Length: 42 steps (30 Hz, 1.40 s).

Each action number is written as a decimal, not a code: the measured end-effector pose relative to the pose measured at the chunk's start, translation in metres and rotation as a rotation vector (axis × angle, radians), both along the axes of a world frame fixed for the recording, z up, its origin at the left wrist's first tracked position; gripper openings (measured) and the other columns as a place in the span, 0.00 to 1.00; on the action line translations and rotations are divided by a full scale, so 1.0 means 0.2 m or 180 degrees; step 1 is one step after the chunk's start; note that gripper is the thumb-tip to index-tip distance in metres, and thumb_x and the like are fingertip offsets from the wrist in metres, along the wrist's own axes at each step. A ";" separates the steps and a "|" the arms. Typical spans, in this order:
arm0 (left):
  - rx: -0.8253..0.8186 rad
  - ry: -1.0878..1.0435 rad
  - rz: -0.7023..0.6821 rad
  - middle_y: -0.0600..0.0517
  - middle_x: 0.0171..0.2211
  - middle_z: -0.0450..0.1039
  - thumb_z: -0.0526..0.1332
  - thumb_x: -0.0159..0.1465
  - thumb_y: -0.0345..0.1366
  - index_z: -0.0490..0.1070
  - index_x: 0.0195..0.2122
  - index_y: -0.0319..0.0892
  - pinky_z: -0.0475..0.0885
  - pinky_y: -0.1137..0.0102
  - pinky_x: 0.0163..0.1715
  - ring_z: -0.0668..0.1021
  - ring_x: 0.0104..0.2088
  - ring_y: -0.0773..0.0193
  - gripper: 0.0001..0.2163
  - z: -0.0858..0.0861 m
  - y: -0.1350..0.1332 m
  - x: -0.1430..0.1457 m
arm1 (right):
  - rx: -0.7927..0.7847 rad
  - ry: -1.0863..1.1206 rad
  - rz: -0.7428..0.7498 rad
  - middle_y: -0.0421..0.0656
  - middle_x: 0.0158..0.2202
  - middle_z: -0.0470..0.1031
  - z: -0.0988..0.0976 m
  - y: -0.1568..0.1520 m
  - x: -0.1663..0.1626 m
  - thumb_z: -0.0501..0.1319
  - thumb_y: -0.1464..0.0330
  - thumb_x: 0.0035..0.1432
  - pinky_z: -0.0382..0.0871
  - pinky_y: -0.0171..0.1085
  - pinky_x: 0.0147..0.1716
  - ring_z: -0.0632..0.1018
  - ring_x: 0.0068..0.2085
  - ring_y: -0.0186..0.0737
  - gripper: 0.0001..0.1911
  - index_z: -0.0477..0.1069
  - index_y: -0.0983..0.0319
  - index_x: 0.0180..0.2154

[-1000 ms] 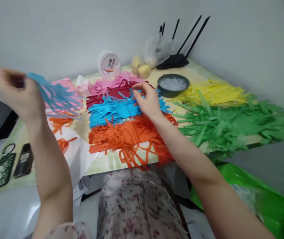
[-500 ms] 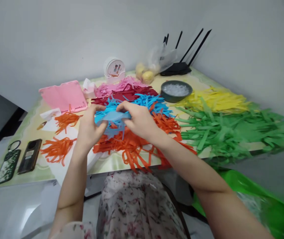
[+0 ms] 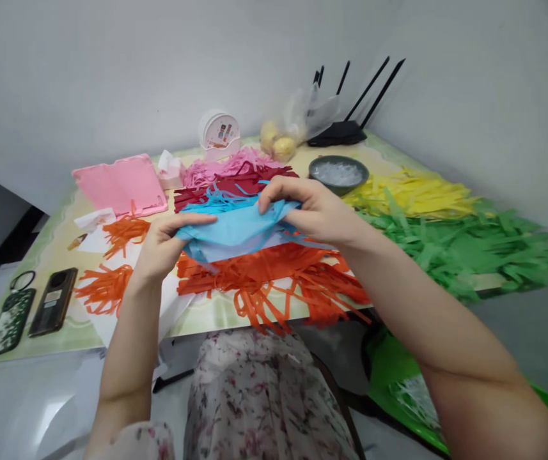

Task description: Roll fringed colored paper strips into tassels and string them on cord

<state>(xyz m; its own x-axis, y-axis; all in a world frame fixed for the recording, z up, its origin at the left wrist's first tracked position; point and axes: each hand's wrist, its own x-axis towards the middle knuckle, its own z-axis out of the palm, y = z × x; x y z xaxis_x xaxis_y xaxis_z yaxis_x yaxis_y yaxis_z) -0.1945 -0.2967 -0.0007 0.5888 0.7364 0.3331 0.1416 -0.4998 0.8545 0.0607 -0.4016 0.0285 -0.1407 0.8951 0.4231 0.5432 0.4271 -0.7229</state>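
A sheet of light-blue tissue paper is stretched between my two hands above the table. My left hand pinches its left end between thumb and fingers. At its right end, my right hand is closed on the paper. Behind it lies more blue fringed paper, partly hidden by the held sheet. Below the sheet, orange fringed paper spreads toward the table's front edge. Two orange tassels lie left of my left hand.
Dark red, pink, yellow and green fringed papers cover the table's back and right. A grey bowl stands behind my right hand. Two phones lie front left, a pink case behind them. A router is at the back.
My hands have moved apart, the right one farther to the right. The blue paper, folded narrow before, is now spread wide between them.
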 end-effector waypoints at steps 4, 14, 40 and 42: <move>0.0059 0.0111 -0.0208 0.46 0.39 0.80 0.62 0.56 0.36 0.84 0.31 0.49 0.78 0.62 0.33 0.81 0.37 0.55 0.09 0.07 -0.01 -0.04 | -0.0135 -0.0247 0.0079 0.44 0.34 0.78 0.01 0.02 0.04 0.52 0.72 0.56 0.71 0.38 0.39 0.77 0.38 0.41 0.10 0.72 0.61 0.29; -0.0122 0.0932 -0.0668 0.49 0.35 0.77 0.67 0.58 0.48 0.77 0.41 0.45 0.73 0.70 0.30 0.79 0.35 0.60 0.15 0.20 0.01 0.01 | -0.0157 -0.1054 0.0593 0.42 0.49 0.80 0.12 0.00 0.09 0.51 0.73 0.59 0.71 0.41 0.51 0.79 0.48 0.41 0.19 0.81 0.58 0.40; 0.0439 0.1466 -0.0609 0.56 0.20 0.64 0.64 0.61 0.40 0.70 0.22 0.40 0.58 0.72 0.24 0.65 0.22 0.70 0.13 0.27 -0.01 0.09 | -0.0365 -0.1679 0.0268 0.38 0.23 0.72 0.18 0.11 0.00 0.68 0.68 0.56 0.54 0.37 0.29 0.69 0.27 0.34 0.06 0.74 0.60 0.28; 0.0456 0.1396 -0.0629 0.57 0.21 0.64 0.64 0.62 0.41 0.69 0.23 0.40 0.59 0.72 0.25 0.65 0.23 0.70 0.14 0.27 -0.01 0.08 | -0.0438 -0.1600 0.0219 0.38 0.24 0.72 0.17 0.08 0.03 0.68 0.66 0.56 0.54 0.37 0.30 0.69 0.28 0.34 0.09 0.73 0.61 0.27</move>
<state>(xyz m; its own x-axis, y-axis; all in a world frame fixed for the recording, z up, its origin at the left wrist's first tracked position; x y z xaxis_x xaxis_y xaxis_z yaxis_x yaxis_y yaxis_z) -0.1795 -0.2992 0.0524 0.8197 0.5616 0.1127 0.3628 -0.6613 0.6566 0.0659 -0.3855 0.0624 -0.3565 0.9191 0.1675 0.8114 0.3935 -0.4322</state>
